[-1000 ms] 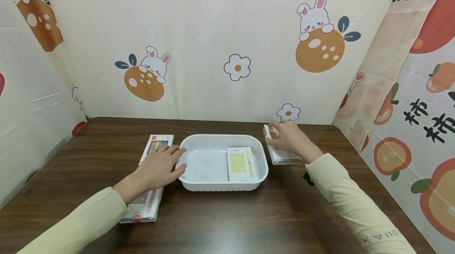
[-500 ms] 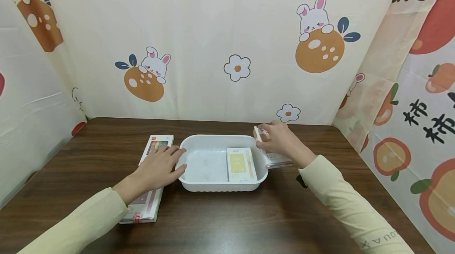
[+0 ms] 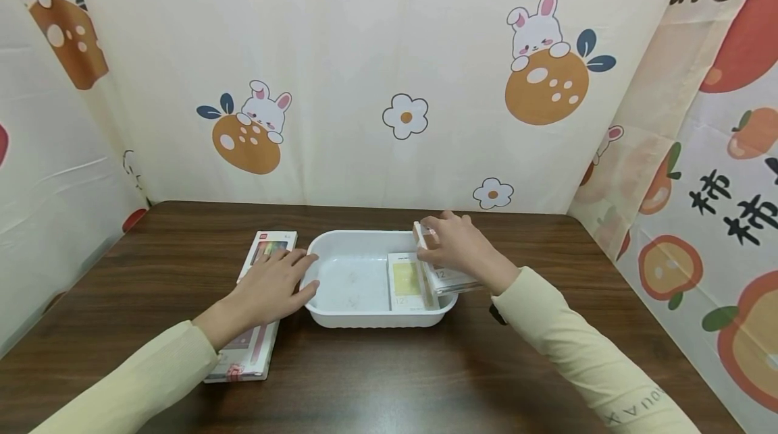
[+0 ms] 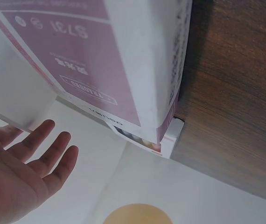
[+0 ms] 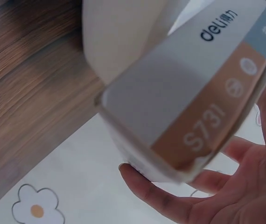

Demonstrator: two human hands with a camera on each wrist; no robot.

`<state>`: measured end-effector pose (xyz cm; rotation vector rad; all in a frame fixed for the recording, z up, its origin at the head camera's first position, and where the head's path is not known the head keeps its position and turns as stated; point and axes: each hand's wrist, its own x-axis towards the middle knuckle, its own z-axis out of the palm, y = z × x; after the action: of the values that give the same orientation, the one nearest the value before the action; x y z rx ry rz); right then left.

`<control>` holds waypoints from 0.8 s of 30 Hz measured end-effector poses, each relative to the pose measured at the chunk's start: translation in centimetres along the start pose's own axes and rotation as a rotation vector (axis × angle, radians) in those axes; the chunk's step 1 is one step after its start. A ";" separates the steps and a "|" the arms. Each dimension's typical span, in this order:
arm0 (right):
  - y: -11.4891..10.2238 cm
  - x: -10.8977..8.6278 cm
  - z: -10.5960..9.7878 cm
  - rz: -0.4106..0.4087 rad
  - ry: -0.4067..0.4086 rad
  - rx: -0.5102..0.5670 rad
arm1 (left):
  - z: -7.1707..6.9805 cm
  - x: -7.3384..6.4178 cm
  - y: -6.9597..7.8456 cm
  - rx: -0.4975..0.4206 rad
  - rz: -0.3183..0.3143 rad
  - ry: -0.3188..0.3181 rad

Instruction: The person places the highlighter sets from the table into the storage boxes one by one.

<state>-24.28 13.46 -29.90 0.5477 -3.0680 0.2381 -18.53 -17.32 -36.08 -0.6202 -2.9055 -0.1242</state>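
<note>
My right hand (image 3: 464, 255) grips a white highlighter box (image 3: 451, 279) over the right rim of a white plastic basin (image 3: 365, 319). In the right wrist view this highlighter box (image 5: 184, 98) shows a brown panel marked S731, with fingers (image 5: 151, 193) along its side. Inside the basin, at the right, lies a white box with a yellow panel (image 3: 404, 282), partly covered by the held box. On the basin's left rim rests my left hand (image 3: 270, 292), fingers spread and loosely extended. Beneath that forearm lie white boxes (image 3: 249, 360); a purple S731 box (image 4: 95, 60) fills the left wrist view.
At the far end of the left boxes, a flat white box with coloured sticks (image 3: 273, 241) shows past the hand. The dark wooden table (image 3: 377, 380) ends at a printed cloth backdrop (image 3: 340, 150), which also rises at both sides.
My right hand has carried the highlighter box leftward from the table right of the basin to over its right rim. The left hand stays on the left rim.
</note>
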 end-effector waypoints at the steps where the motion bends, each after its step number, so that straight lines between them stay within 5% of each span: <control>1: -0.2 0.0 0.0 -0.001 -0.003 0.001 | 0.0 0.0 0.0 0.001 0.001 0.000; 24: -4.0 0.9 1.2 0.005 -0.017 0.037 | 0.0 0.1 -0.1 -0.012 -0.001 -0.004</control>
<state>-23.76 9.29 -30.42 0.5468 -3.0875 0.2922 -18.62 -17.37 -36.11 -0.6212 -2.9115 -0.1402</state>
